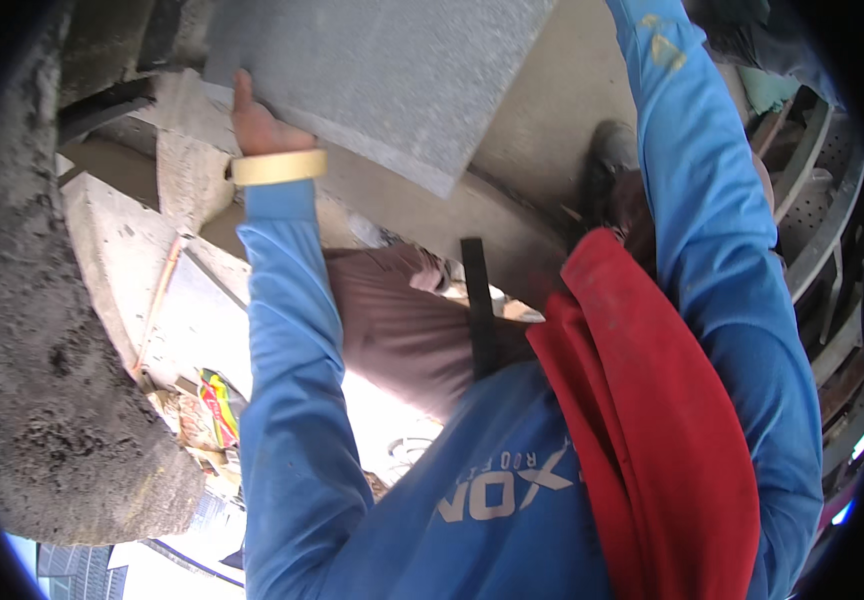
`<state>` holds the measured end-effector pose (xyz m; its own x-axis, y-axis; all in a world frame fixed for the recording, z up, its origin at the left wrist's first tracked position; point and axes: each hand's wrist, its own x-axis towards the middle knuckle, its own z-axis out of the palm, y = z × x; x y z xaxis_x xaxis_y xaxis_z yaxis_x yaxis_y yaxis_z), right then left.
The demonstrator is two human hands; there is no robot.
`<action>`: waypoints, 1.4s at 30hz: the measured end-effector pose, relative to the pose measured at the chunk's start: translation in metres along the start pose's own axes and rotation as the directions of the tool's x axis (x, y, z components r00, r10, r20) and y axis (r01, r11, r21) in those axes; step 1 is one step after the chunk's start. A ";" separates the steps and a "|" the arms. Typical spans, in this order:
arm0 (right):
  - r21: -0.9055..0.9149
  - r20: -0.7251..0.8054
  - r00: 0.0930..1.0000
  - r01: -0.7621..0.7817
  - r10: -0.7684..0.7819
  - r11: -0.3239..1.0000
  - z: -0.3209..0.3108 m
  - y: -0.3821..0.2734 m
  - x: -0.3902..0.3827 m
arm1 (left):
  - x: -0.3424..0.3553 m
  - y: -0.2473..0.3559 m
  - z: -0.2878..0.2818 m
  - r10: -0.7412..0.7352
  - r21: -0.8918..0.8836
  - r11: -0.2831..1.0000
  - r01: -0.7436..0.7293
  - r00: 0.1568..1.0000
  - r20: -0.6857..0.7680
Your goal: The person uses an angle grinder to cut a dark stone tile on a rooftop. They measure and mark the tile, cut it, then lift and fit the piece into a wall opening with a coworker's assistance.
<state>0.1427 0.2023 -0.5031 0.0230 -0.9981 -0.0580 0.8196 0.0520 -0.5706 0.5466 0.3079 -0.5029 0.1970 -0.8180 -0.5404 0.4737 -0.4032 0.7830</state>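
My left hand (262,120), with a yellow band at the wrist, grips the near left corner of a large grey stone slab (372,75); one digit shows against its edge, the others are mostly hidden. My blue right sleeve (702,220) runs up past the top edge of the picture, so that hand is out of sight. Below the slab are my brown-trousered leg (392,330) and a black strap (477,300). A red cloth (652,420) hangs over my blue shirt.
A rough concrete mass (42,390) fills the left side, beside white concrete steps (112,250) with a colourful packet (220,405) and rubble below. A dark boot (612,150) stands on the grey floor (522,110). Curved metal pieces (812,250) line the right.
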 end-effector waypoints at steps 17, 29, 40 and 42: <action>0.185 -0.282 0.958 0.113 -0.058 0.976 0.060 0.134 -0.074 | 0.025 0.024 -0.032 -0.220 -0.039 0.975 0.220 0.975 -0.009; 0.187 -0.260 0.965 0.084 -0.033 0.979 0.143 0.215 -0.040 | 0.087 0.087 -0.124 -0.074 0.247 0.966 0.070 0.997 0.006; 0.094 -0.352 0.935 0.079 -0.041 0.992 0.175 0.239 -0.025 | 0.114 0.092 -0.154 -0.037 0.174 0.984 0.030 0.999 0.034; 0.119 -0.314 0.949 0.069 -0.029 0.991 0.174 0.241 -0.016 | 0.122 0.092 -0.150 -0.010 0.220 0.976 0.004 1.000 0.028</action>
<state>0.4394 0.2246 -0.4969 -0.1814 -0.9380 -0.2954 0.8813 -0.0217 -0.4721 0.7431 0.2330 -0.5430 0.1682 -0.8251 -0.5394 0.2743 -0.4864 0.8295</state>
